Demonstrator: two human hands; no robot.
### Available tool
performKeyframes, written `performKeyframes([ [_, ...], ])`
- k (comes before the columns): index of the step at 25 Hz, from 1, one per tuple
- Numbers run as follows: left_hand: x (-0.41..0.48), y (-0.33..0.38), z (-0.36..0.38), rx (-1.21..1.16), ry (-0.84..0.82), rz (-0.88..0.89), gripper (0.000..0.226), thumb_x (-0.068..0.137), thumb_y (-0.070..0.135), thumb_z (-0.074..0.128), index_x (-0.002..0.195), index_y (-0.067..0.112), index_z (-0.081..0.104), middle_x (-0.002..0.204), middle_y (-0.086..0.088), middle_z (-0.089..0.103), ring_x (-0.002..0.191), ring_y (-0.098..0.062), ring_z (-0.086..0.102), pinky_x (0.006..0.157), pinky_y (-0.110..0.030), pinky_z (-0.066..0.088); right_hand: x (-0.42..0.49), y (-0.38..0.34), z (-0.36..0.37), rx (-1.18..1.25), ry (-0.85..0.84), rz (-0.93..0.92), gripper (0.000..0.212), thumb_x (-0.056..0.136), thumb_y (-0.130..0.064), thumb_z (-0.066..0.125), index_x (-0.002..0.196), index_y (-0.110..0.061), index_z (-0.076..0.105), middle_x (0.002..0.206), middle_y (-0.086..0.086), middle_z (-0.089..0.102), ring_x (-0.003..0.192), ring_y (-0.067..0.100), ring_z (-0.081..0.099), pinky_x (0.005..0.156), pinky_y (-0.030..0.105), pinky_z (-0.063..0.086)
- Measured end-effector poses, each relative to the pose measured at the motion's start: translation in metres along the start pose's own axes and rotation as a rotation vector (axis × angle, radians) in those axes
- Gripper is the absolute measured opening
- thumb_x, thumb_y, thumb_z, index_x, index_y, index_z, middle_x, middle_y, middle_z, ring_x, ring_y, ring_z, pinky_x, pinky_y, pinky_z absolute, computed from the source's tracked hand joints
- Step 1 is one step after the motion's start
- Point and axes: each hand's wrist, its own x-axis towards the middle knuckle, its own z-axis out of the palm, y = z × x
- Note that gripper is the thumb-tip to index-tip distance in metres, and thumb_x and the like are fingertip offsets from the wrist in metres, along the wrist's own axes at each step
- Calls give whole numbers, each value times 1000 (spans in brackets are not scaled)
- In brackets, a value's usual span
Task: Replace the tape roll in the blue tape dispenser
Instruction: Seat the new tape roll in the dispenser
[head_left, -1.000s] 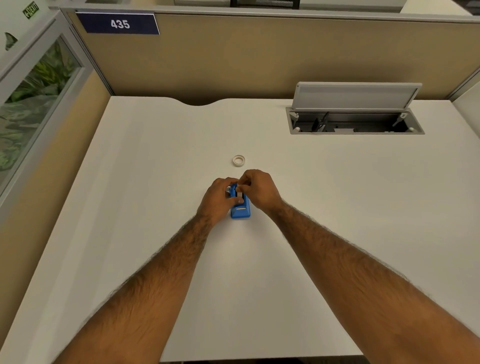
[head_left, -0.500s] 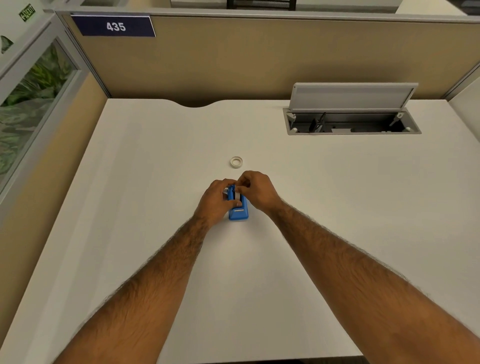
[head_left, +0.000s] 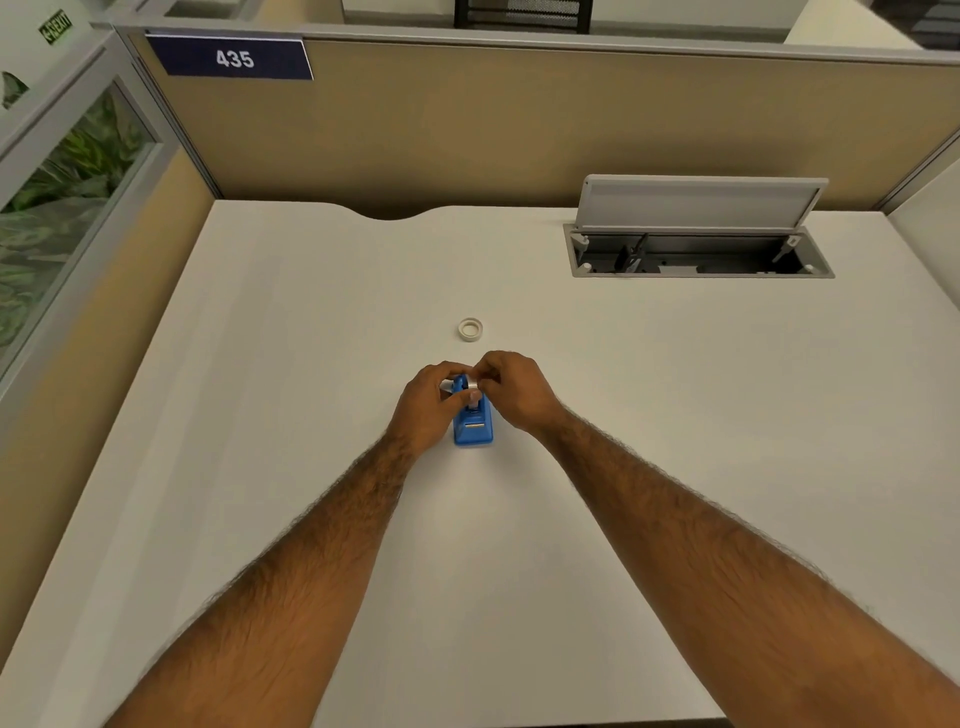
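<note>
Both hands meet over the blue tape dispenser (head_left: 471, 423), which sits near the middle of the white desk (head_left: 675, 415), its cutter end pointing back toward me. My left hand (head_left: 426, 405) curls around the dispenser's left side and far end, fingers bent and closed against the blue body, steadying it. My right hand (head_left: 514, 389) comes in from the other side, thumb and fingertips pinched together on a pale tape roll (head_left: 470, 384) that sits at the top of the dispenser's cradle. Both grips are tight; neither hand is spread open. Whether that roll is fully seated on its hub or only resting in the slot is hidden by my fingers.

A second, smaller ring (head_left: 470, 329) lies flat on the desk just beyond my hands, apart from them and from the dispenser. I judge this to be the spent core, already taken out, which would put the job past its halfway mark: old roll removed, new roll being fitted. That reading could be wrong, since the two rolls are too small here to tell used from fresh.

What looks left, by my judgement, is pressing the roll home, drawing the loose end forward to the cutter, and letting go. An open cable hatch (head_left: 698, 254) sits at the desk's far right, well clear of the work.
</note>
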Motion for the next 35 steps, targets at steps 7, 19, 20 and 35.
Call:
performKeyframes([
  [7, 1, -2, 2, 69, -6, 4, 54, 81, 24, 78, 130, 19, 58, 130, -2, 59, 107, -19, 62, 91, -27, 48, 3, -7, 3, -34, 14, 13, 6, 87, -6, 60, 91, -10, 63, 92, 5, 66, 82, 19, 60, 74, 30, 52],
  [19, 0, -7, 3, 23, -25, 14, 54, 77, 25, 82, 126, 22, 56, 126, 2, 59, 104, -16, 62, 84, -24, 47, 2, -7, 5, -31, 26, 46, 7, 89, -6, 60, 93, -7, 66, 94, 8, 68, 83, 21, 62, 73, 28, 50],
  [20, 0, -8, 3, 18, -24, 21, 53, 79, 29, 80, 126, 23, 57, 126, 3, 59, 106, -16, 62, 86, -24, 48, 1, -6, 4, -40, 24, 42, 6, 88, -6, 61, 92, -7, 66, 93, 8, 68, 84, 21, 62, 74, 29, 51],
  [35, 6, -8, 3, 49, -31, 5, 56, 76, 30, 83, 125, 24, 56, 127, 1, 60, 103, -17, 62, 85, -26, 48, 11, -12, 5, -69, 66, 95, 9, 91, -11, 59, 87, -6, 67, 86, 6, 65, 78, 19, 60, 69, 28, 47],
])
